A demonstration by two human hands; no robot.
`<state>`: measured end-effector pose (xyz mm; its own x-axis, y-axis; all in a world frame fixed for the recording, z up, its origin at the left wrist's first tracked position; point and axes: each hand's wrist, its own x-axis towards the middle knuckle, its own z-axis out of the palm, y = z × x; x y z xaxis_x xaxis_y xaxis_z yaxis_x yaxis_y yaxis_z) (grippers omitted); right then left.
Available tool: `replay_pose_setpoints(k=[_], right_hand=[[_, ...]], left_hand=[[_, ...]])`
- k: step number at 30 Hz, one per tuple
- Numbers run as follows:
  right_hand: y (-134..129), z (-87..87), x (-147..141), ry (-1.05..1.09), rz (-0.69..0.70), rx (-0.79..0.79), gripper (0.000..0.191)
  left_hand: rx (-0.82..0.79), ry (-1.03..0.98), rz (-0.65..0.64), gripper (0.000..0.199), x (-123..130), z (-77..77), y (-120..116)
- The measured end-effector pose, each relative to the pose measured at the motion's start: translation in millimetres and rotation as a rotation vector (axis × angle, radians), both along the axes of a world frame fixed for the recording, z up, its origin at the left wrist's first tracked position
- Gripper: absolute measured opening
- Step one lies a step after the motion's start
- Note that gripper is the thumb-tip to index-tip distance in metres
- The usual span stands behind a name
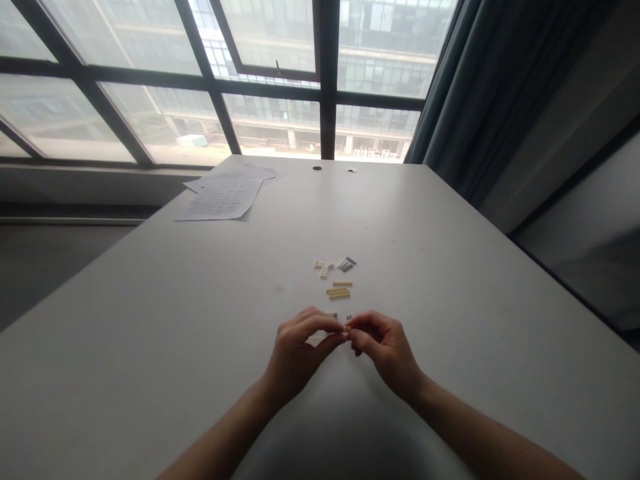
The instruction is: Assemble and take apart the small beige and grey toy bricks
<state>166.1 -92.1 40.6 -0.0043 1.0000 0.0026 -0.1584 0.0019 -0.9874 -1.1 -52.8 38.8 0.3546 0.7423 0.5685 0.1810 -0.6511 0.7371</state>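
"While the left hand [300, 343] and right hand [393, 347] pinch a tan toy brick [346, 329] between them over the white table [450, 280], can you read anything?"
"No, the far-left printed sheets [223, 200] are blurred."

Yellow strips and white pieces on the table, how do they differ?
The yellow strips are long, the white pieces shorter. The yellow strips lie nearer, the white pieces farther off. The yellow strips run roughly parallel; the white pieces sit at mixed angles. Both rest on the table.

The hands [301, 341] and forearms [233, 423] are bare
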Motion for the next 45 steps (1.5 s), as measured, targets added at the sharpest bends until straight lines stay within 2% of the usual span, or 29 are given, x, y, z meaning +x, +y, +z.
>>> replay_pose_setpoints(k=[8, 15, 19, 29, 34, 39, 41, 45], right_hand=[[0, -4.7, 0, -0.064, -0.015, 0.038, 0.008], [-1, -11.8, 0, -0.176, 0.036, 0.046, 0.010], [0, -13.1, 0, -0.109, 0.104, -0.010, 0.015], [-1, -11.6, -6, 0.030, 0.161, -0.109, 0.022], [-3, -13.1, -7, 0.016, 0.131, -0.087, 0.018], [-2, -13.5, -5, -0.064, -0.052, -0.047, 0.015], [-1, -14.0, -4, -0.075, -0.087, -0.041, 0.014], [0, -16.5, -3, -0.078, -0.091, -0.028, 0.013]], left_hand=[[0.006, 0.091, -0.023, 0.010, -5, 1.1, 3], [0.185, 0.211, -0.096, 0.019, -15, 4.3, 5], [0.275, 0.302, -0.133, 0.024, -18, 3.8, 4], [0.373, 0.335, -0.068, 0.018, -16, 0.7, -2], [0.356, 0.331, -0.022, 0.017, -22, 2.2, 5], [0.201, 0.353, 0.207, 0.015, -41, 0.0, 32], [0.116, 0.423, 0.216, 0.016, -45, -6.4, 41], [0.015, 0.555, 0.152, 0.015, -42, -21.3, 49]])
